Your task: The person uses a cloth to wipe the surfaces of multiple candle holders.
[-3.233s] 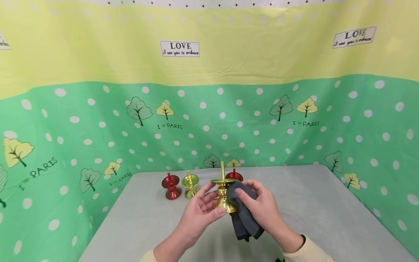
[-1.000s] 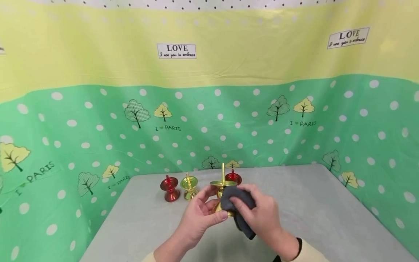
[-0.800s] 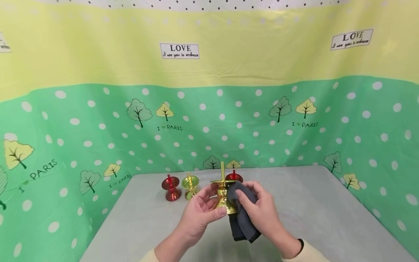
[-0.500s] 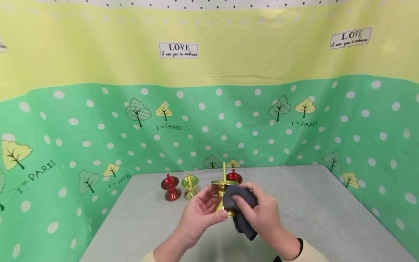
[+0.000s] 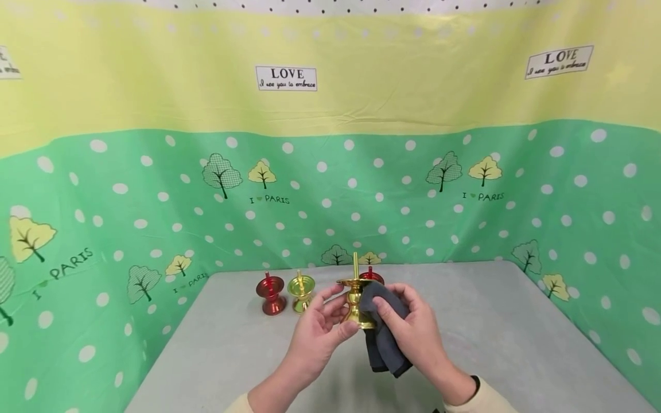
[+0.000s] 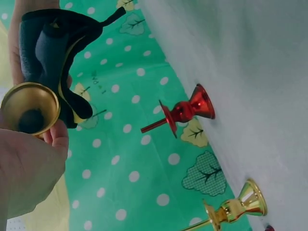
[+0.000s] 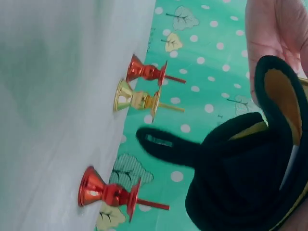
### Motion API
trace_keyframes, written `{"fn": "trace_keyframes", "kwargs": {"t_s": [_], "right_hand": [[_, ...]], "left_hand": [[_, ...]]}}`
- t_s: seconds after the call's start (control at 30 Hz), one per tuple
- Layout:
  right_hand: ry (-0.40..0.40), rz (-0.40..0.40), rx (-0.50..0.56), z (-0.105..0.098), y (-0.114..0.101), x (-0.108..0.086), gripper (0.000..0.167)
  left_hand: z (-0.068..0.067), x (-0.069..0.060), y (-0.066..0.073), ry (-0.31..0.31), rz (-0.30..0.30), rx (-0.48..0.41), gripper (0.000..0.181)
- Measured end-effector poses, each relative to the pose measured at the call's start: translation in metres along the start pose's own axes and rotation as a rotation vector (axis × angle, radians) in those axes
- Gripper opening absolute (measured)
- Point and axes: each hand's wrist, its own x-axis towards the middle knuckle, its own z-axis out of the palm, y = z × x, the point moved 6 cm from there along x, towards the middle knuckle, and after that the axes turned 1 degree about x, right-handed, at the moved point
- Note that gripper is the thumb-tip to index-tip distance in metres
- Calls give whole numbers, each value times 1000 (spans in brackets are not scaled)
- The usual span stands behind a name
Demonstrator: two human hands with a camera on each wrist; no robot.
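Upright above the table, a shiny gold candle holder [image 5: 354, 298] with a thin stem on top is gripped by my left hand [image 5: 317, 341]. The thumb is low near its foot and the fingers lie behind it. My right hand [image 5: 418, 332] holds a dark grey cloth [image 5: 384, 338], which touches the holder's right side and hangs below the fingers. In the left wrist view the holder's round hollow base [image 6: 33, 91] faces the camera, and the cloth [image 6: 45, 53] sits beside it. The right wrist view shows the cloth [image 7: 240, 168] hiding most of the holder.
At the back of the grey table [image 5: 490, 321] stand a red candle holder [image 5: 271, 295] and a gold one [image 5: 301, 291], side by side. Another red one [image 5: 373, 277] is partly hidden behind the held holder. A patterned green and yellow curtain [image 5: 330, 166] surrounds the table.
The cloth has gone back and forth over the holder. Half a second ago it covered the holder's front; now it lies at the right side. The holder is slightly higher.
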Motion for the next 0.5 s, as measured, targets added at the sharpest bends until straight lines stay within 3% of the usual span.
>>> {"fn": "trace_keyframes", "kwargs": {"t_s": [0.07, 0.13, 0.33, 0.4, 0.5], "right_hand": [[25, -66, -53, -1, -2, -1, 26], [57, -194, -154, -3, -8, -2, 28], [194, -725, -483, 1, -37, -19, 33], [201, -808, -501, 3, -42, -23, 40], [192, -798, -462, 3, -40, -21, 39]], "left_hand": [[1, 0, -1, -12, 7, 46, 74], [1, 0, -2, -29, 5, 83, 75], [8, -1, -5, -61, 8, 124, 80], [9, -1, -5, -40, 15, 120, 81], [7, -2, -5, 4, 17, 131, 84]]}}
